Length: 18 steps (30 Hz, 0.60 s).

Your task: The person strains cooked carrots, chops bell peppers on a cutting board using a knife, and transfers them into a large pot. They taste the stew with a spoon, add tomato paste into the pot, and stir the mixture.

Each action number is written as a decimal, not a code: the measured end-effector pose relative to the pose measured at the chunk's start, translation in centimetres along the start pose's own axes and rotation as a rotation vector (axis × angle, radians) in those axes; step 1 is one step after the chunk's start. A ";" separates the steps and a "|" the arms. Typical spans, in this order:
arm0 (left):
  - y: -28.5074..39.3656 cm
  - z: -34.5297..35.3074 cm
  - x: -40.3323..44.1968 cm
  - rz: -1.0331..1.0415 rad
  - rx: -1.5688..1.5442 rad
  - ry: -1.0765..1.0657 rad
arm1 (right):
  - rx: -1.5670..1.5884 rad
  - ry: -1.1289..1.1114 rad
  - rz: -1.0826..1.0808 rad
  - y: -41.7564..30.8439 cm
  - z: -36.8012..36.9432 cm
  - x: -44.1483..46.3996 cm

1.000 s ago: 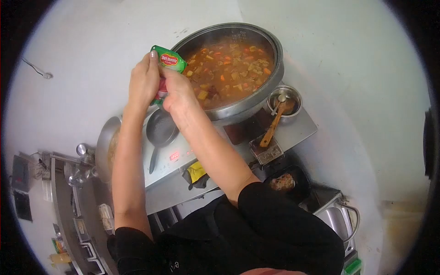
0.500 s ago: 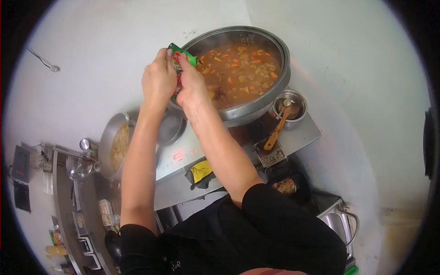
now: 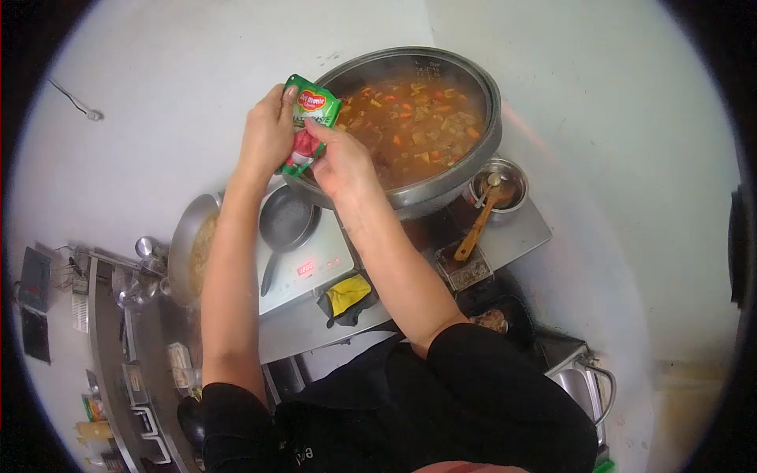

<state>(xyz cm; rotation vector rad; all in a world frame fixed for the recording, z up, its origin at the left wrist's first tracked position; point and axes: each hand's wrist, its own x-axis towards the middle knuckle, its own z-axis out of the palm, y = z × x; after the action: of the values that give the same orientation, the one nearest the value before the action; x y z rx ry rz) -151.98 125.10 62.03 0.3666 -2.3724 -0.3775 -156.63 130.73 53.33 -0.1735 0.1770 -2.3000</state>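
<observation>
A green foil pouch of tomato paste (image 3: 312,101) with a red brand label is held between both hands at the left rim of a large pot (image 3: 493,118). My left hand (image 3: 268,132) is closed on the pouch's left edge, thumb near its top. My right hand (image 3: 345,162) grips its lower right side, thumb across the printed face. The pouch is tilted, its front towards me. Orange-brown stew (image 3: 430,130) with carrot pieces and other chunks fills much of the pot. A darker red patch shows in the stew close to my right hand.
A small frying pan (image 3: 289,217) sits on an induction cooktop (image 3: 311,284) below my hands. A wooden-handled utensil (image 3: 477,229) rests in a metal bowl (image 3: 520,189) at right. A yellow-black cloth (image 3: 347,298) lies between my arms; a wide pan (image 3: 185,252) stands left.
The pouch has turned and flattened, so its printed front faces me more. My hands have spread slightly apart on it. My left forearm has shifted left, uncovering the small frying pan.
</observation>
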 end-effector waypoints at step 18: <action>1.1 1.0 -0.4 0.065 0.109 0.062 | 0.166 0.174 -0.017 -0.4 1.8 1.6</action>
<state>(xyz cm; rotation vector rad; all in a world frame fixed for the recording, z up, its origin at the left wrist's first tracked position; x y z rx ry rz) -152.54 126.43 61.47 0.3457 -2.3438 -0.2048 -157.71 129.66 55.28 0.1109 0.0723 -2.3331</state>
